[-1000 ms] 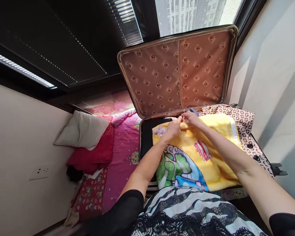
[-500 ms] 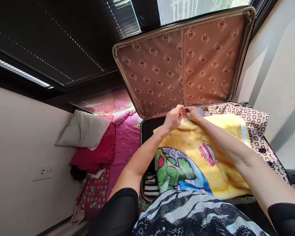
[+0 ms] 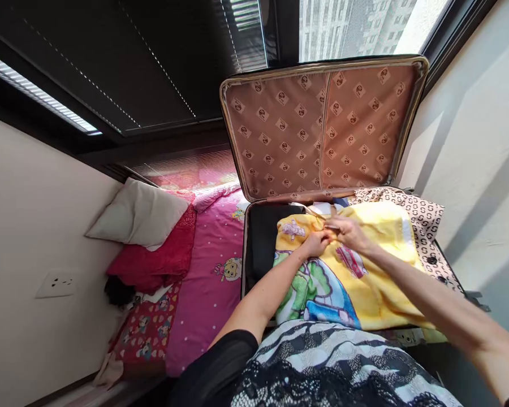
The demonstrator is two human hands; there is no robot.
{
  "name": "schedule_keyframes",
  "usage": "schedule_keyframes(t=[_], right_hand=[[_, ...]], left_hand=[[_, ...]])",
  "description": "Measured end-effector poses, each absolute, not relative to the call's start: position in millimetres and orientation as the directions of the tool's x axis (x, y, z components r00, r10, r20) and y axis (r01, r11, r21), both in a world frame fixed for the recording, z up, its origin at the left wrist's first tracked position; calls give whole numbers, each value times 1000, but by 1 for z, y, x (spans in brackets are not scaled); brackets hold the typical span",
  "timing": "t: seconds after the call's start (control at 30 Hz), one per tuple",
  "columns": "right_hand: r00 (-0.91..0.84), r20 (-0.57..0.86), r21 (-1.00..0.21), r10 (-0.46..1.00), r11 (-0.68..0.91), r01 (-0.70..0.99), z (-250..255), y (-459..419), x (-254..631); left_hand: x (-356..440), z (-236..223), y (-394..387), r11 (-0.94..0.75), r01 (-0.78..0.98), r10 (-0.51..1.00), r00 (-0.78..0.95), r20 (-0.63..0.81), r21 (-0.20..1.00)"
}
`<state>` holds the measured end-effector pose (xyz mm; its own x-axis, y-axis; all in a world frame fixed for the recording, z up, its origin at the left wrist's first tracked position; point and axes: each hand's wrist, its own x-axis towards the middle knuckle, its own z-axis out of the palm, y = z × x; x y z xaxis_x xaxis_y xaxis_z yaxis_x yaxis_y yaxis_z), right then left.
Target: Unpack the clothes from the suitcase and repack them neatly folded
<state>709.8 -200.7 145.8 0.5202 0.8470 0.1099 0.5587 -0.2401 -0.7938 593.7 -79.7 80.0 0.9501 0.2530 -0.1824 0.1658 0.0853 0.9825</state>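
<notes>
An open suitcase [image 3: 280, 118] holds a folded yellow blanket [image 3: 377, 282] with cartoon prints. Over the blanket's upper part my two hands come together. Thin, light straps [image 3: 316, 213] run from the suitcase's hinge side to my fingers. My right hand [image 3: 351, 233] is closed on the strap ends, with a small piece showing at its fingertips. Just below and left of it, my left hand [image 3: 316, 244] pinches at the same spot, its fingertips partly hidden. Black fabric [image 3: 261, 234] lies at the case's left, and patterned cloth [image 3: 428, 220] hangs over its right side.
A pink bedspread [image 3: 207, 288] lies left of the suitcase, with a pale pillow [image 3: 139, 215] on red bedding [image 3: 152, 265]. The raised lid stands before the window [image 3: 343, 28]. A white wall [image 3: 483, 169] rises close on the right.
My hands have moved from the hinge edge toward me, drawing the straps over the blanket. The lid now appears lower in view, and more black fabric shows at the left.
</notes>
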Motion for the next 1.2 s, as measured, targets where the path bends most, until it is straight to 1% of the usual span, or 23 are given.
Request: schedule_keyframes(t=[0.03,0.07,0.13,0.17,0.27,0.37,0.43,0.53,0.6,0.73,0.77,0.83,0.9,0.97,1.03,1.1,1.2], right_hand=[[512,115,-788,851,-237,569,139,-213,698],[513,123,-781,849,-236,578,131,-224,688],[538,142,-772,831,-247,585,116,-235,675],[552,143,-771,822,-257,583,109,-236,672],[554,147,-768,819,-259,585,97,-230,676],[518,165,-760,839,-227,609,94,-223,683],[510,178,-755,842,-215,619,93,-222,685],[592,178,-769,786,-264,582,89,-223,684],[647,170,-798,743,-281,532,87,-226,683],[735,160,-899,659,-211,385,83,-228,679],[773,132,-927,620,-200,318,83,-227,679],[831,23,-965,556,-204,163,82,-224,680],[840,-97,-965,534,-258,53,83,-219,683],[835,-148,-942,529,-334,45,85,-213,686],[844,-137,-918,519,-387,89,87,-208,690],[840,-122,-908,529,-402,121,89,-205,692],[826,-130,-914,548,-389,114,91,-203,694]], left_hand=[[594,84,-78,219,208,240,936,-259,953],[594,88,-75,362,242,205,921,-330,900],[593,95,-71,612,268,122,897,-424,744],[592,98,-70,701,264,94,887,-453,662],[594,109,-68,855,231,66,841,-538,465],[603,118,-72,924,180,95,745,-660,336],[610,122,-75,936,170,113,686,-719,308],[613,123,-77,939,168,119,658,-743,300],[611,121,-76,943,151,131,650,-748,296],[606,116,-74,943,138,140,663,-735,304],[605,115,-74,940,142,139,670,-729,309],[603,113,-74,935,149,140,678,-721,322],[602,114,-73,933,156,137,681,-720,325],[600,115,-73,935,157,127,688,-715,318],[599,117,-72,940,152,116,699,-706,305],[598,117,-72,945,145,108,709,-697,293],[597,115,-73,945,144,101,729,-678,295]])
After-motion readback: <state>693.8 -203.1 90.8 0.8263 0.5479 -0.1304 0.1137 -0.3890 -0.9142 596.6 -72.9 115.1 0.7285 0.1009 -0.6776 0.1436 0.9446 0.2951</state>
